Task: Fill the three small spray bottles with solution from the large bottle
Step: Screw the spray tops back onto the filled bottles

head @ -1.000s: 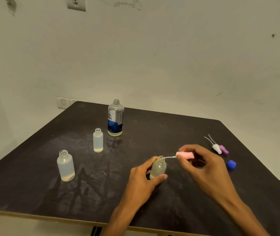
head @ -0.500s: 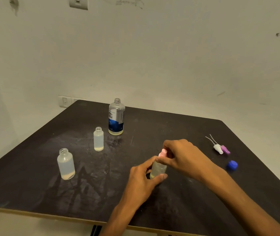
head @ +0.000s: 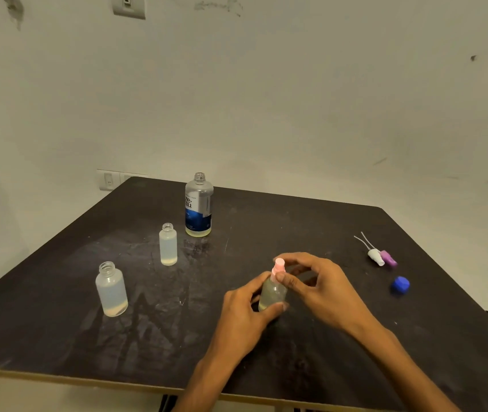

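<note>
— Holding what right now?
— Left hand (head: 244,307) wrapped round a small spray bottle (head: 271,294), standing on the dark counter (head: 296,367). Right hand (head: 317,288) pinching the pink spray top (head: 278,266) sitting on its neck.
— And the other ones?
— Two more small bottles, the wider bottle (head: 111,289) near the left and the thin bottle (head: 168,244) further back. Both open, only a little liquid inside. Large bottle (head: 198,205) behind, open too, nearly empty.
— Could go wrong how?
— Might tip the little bottle if twisted too hard or held too loose. Might screw the top on crooked, then leak. Could also bump an open bottle with an arm and spill.
— Anything else lying around?
— White spray top (head: 376,257) and purple spray top (head: 388,258) side by side on the right, blue cap (head: 400,284) near them.
— And the place?
— Counter scuffed, smeared and shiny in spots. Pale wall (head: 296,99) with marks, a switch (head: 128,5) up high.
</note>
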